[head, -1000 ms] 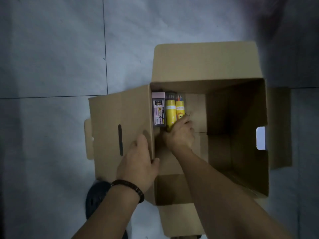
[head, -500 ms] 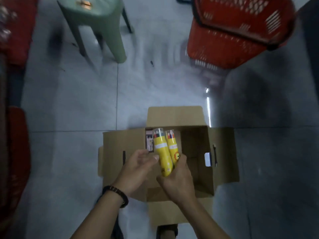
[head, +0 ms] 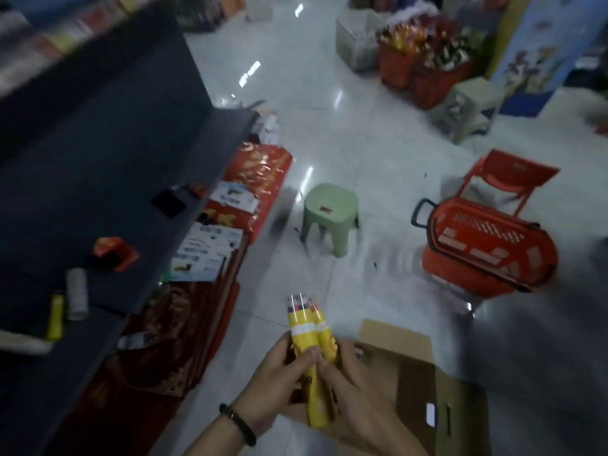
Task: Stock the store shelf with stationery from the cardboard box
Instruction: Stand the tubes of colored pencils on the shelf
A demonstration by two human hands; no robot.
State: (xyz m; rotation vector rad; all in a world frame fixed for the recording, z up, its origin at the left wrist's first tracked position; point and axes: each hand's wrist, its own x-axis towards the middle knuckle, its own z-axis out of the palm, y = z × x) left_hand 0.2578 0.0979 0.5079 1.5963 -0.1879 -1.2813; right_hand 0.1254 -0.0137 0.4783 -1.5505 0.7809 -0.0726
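Observation:
Two yellow tubes of coloured pencils (head: 309, 337) stand upright side by side above the open cardboard box (head: 414, 383). My left hand (head: 276, 386) grips them from the left, my right hand (head: 352, 386) from the right. The dark store shelf (head: 108, 166) runs along the left. On it lie a yellow tube (head: 56, 315), a grey roll (head: 76, 292), an orange packet (head: 115, 251) and a black item (head: 168, 203). The inside of the box is hidden.
A green stool (head: 330, 213) stands on the tiled floor ahead. A red wheeled basket (head: 487, 245) is to the right, more red baskets (head: 424, 70) and a grey stool (head: 467, 106) farther back. Red packets and white boxes (head: 210, 248) lie under the shelf.
My right hand lifted the two yellow tubes out of the box. My left hand left the flap and took hold of them too. The view swung up and left toward the shelf.

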